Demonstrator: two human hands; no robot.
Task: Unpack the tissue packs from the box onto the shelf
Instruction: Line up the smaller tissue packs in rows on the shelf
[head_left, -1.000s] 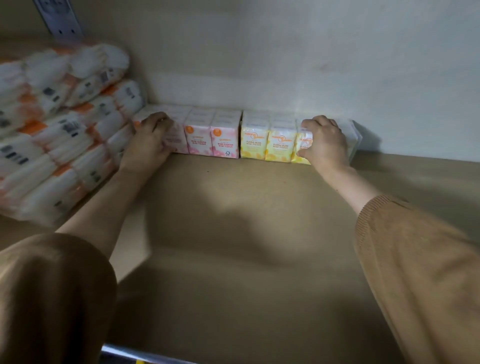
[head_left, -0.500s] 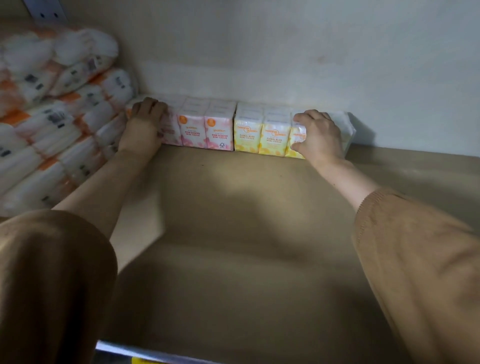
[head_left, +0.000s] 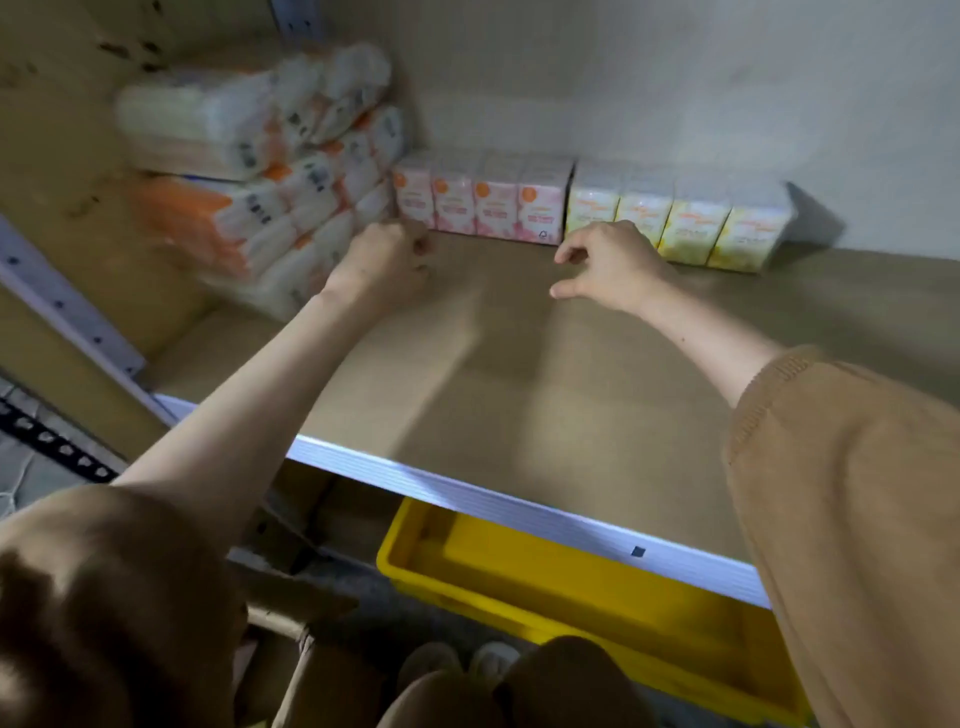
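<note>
A row of small tissue packs stands against the back wall of the brown shelf (head_left: 519, 395): the pink packs (head_left: 480, 205) on the left, the yellow packs (head_left: 675, 223) on the right. My left hand (head_left: 382, 260) hovers in front of the pink packs with its fingers curled shut and nothing in it. My right hand (head_left: 608, 267) is in front of the yellow packs, fingers loosely apart, holding nothing. Neither hand touches the packs. A cardboard box (head_left: 291, 618) shows below the shelf at bottom left.
A pile of large orange-and-white wrapped tissue bundles (head_left: 270, 171) fills the shelf's left end. The shelf's white front edge (head_left: 519, 509) runs diagonally. Under it sits a yellow plastic bin (head_left: 571, 587). A perforated metal upright (head_left: 67, 317) stands at left.
Both hands have let go of the row of packs and drawn back toward me. The view has pulled back and down, bringing the shelf edge and yellow bin into sight.
</note>
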